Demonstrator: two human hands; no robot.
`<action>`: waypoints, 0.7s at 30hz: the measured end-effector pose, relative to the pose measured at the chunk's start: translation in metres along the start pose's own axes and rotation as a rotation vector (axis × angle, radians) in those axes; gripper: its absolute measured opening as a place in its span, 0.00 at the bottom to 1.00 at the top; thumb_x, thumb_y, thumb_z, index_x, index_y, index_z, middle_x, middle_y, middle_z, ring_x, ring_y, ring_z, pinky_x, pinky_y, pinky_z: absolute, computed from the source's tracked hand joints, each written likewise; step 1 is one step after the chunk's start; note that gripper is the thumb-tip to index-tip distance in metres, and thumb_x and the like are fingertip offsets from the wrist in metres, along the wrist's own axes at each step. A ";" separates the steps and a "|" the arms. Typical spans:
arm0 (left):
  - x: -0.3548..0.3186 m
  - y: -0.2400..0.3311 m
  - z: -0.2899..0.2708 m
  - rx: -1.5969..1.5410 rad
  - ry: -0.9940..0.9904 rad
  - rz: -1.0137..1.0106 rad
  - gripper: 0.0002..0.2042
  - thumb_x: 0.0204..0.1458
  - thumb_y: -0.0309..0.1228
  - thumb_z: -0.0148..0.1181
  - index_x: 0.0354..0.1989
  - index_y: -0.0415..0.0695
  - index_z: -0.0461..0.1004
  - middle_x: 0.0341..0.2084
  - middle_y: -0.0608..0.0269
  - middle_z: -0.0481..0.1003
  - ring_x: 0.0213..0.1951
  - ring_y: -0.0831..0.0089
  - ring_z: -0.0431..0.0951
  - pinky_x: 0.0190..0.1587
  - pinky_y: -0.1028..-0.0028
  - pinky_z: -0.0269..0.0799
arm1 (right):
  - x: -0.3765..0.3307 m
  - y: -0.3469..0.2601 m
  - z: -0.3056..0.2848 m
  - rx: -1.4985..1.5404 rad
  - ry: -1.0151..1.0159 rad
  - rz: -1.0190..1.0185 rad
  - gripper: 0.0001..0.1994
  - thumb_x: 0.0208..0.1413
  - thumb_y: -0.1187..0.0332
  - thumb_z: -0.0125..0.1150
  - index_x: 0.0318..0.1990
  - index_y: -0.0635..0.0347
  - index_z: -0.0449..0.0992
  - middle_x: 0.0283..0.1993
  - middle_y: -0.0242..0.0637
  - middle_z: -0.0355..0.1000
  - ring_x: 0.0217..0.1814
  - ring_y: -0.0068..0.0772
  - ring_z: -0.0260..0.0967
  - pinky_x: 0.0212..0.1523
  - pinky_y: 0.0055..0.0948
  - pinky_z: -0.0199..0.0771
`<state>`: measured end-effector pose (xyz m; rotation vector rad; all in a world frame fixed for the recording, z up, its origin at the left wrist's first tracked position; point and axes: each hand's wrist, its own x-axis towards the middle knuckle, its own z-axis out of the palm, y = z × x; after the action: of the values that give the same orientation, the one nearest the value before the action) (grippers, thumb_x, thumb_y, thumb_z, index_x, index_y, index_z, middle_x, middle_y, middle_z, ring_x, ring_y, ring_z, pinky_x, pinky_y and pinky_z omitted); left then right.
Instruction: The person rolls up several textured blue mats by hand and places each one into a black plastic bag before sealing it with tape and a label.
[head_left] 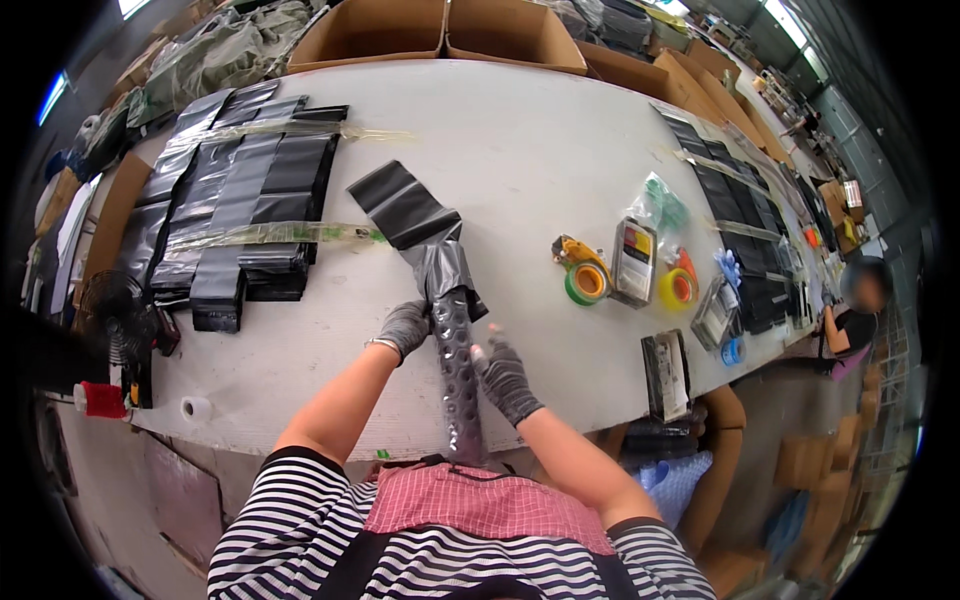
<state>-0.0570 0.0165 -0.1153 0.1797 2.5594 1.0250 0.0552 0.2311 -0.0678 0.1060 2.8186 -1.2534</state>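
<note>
A long roll of dark, glossy bubble-patterned wrap [458, 385] points away from me, its near end at the table's front edge by my apron. Over its far end sits a black plastic bag [442, 268], crumpled at the mouth; the bag's flat part [402, 203] stretches away to the far left. My left hand [405, 328], in a grey glove, is closed on the bag's edge at the roll's left side, with some fingertips hidden. Beside the roll on the right is my gloved right hand [505, 375], fingers apart and bare at the tips, holding nothing that I can see.
Stacked flat black bags [250, 190] lie at the left, more [735, 215] at the right. Right of centre are tape rolls [586, 283], a yellow-labelled box [633, 262] and an open box [667, 377]. Cartons [515, 35] line the back; a person [850, 320] is at far right.
</note>
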 end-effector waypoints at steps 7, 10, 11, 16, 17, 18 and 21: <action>-0.008 0.026 -0.004 -0.108 -0.007 0.010 0.13 0.58 0.20 0.50 0.49 0.36 0.77 0.37 0.54 0.82 0.38 0.72 0.78 0.47 0.69 0.73 | 0.089 0.011 -0.006 -0.026 -0.086 0.020 0.17 0.60 0.61 0.55 0.49 0.65 0.76 0.32 0.53 0.76 0.39 0.57 0.75 0.43 0.48 0.74; -0.048 0.029 -0.007 -0.080 -0.228 0.047 0.12 0.59 0.23 0.50 0.47 0.37 0.78 0.35 0.55 0.82 0.38 0.72 0.80 0.46 0.70 0.75 | 0.029 0.025 -0.018 -0.158 -0.139 -0.276 0.13 0.57 0.65 0.56 0.45 0.62 0.77 0.35 0.54 0.76 0.37 0.59 0.74 0.41 0.53 0.73; -0.073 -0.001 0.015 -0.146 -0.287 0.104 0.12 0.55 0.30 0.52 0.44 0.46 0.80 0.38 0.50 0.81 0.43 0.57 0.81 0.47 0.64 0.75 | -0.009 0.042 -0.014 -0.206 -0.199 -0.374 0.16 0.56 0.65 0.57 0.50 0.61 0.76 0.36 0.54 0.76 0.38 0.58 0.74 0.42 0.53 0.73; -0.194 0.008 0.054 -0.020 -0.728 0.164 0.20 0.57 0.39 0.52 0.57 0.45 0.75 0.54 0.47 0.75 0.58 0.51 0.73 0.62 0.62 0.67 | -0.125 0.100 -0.006 0.150 -0.755 0.314 0.17 0.62 0.61 0.57 0.55 0.57 0.77 0.49 0.42 0.79 0.48 0.38 0.76 0.51 0.34 0.75; -0.189 0.024 0.036 -0.040 -0.793 0.106 0.20 0.57 0.38 0.52 0.56 0.45 0.75 0.53 0.47 0.76 0.57 0.51 0.74 0.62 0.60 0.67 | -0.119 0.087 -0.018 -0.128 -0.945 0.183 0.17 0.63 0.59 0.57 0.54 0.57 0.78 0.51 0.41 0.79 0.49 0.40 0.76 0.52 0.34 0.75; -0.177 0.019 0.033 0.020 -0.765 0.112 0.20 0.56 0.37 0.53 0.55 0.44 0.76 0.50 0.45 0.77 0.54 0.50 0.76 0.59 0.59 0.69 | -0.106 0.061 -0.023 -0.148 -0.882 0.078 0.16 0.62 0.60 0.57 0.53 0.55 0.79 0.49 0.41 0.79 0.48 0.43 0.77 0.49 0.34 0.76; -0.095 0.053 0.020 -0.176 -0.472 0.181 0.17 0.55 0.34 0.55 0.51 0.43 0.78 0.44 0.48 0.80 0.49 0.56 0.80 0.54 0.62 0.73 | -0.028 0.121 -0.028 -0.192 -0.530 -0.197 0.14 0.58 0.61 0.59 0.42 0.62 0.80 0.32 0.48 0.79 0.32 0.40 0.77 0.37 0.36 0.76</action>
<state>0.0374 0.0435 -0.0637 0.5438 2.0463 1.1114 0.0931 0.3311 -0.1361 -0.4519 2.4976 -0.8627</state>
